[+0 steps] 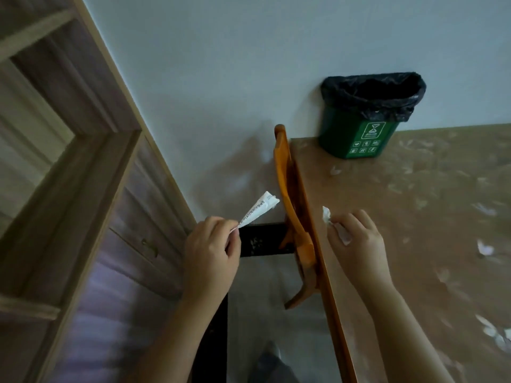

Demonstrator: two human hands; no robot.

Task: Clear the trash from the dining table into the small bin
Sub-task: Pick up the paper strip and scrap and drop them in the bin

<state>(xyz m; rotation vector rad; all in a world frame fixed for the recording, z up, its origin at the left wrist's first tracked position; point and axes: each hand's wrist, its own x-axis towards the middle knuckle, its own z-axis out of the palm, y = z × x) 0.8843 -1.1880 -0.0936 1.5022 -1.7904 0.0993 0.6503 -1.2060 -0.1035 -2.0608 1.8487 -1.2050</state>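
Both hands hold paper trash at the table's left edge, short of the bin.

The green bin, lined with a black bag, stands on the far corner of the table, against the wall. In front of the bin and a little to its left, the right hand grips a crumpled white tissue, fingers curled round it, at the table's edge. Further left of the bin, off the table, the left hand pinches the end of a printed paper strip, whose free end points up toward the bin. A scrap lies just in front of the bin; more scraps lie well apart from it, to the right. An orange chair stands against the table's edge, left of the bin, between the two hands.
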